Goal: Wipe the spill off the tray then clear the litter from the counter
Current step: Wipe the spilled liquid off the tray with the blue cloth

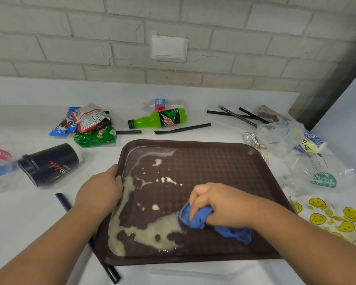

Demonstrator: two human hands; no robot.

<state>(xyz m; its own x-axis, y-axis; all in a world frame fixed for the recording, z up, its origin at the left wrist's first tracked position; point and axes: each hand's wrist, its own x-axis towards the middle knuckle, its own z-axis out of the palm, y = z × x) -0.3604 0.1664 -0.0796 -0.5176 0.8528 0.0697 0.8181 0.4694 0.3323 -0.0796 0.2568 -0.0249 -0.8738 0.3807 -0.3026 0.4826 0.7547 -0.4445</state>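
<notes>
My left hand clamps the tray rim at nine o'clock, steadying it; my right hand fists the blue cloth beside the spill at seven o'clock.

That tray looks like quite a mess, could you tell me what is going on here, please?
A person is wiping a pale spill off a brown tray. The right hand presses a blue cloth at the spill's edge, while the left hand grips the tray's left rim. Most of the spill remains along the left and front. Litter is not yet cleared: a green bottle, a black cup, wrappers and black straws lie on the counter.
</notes>
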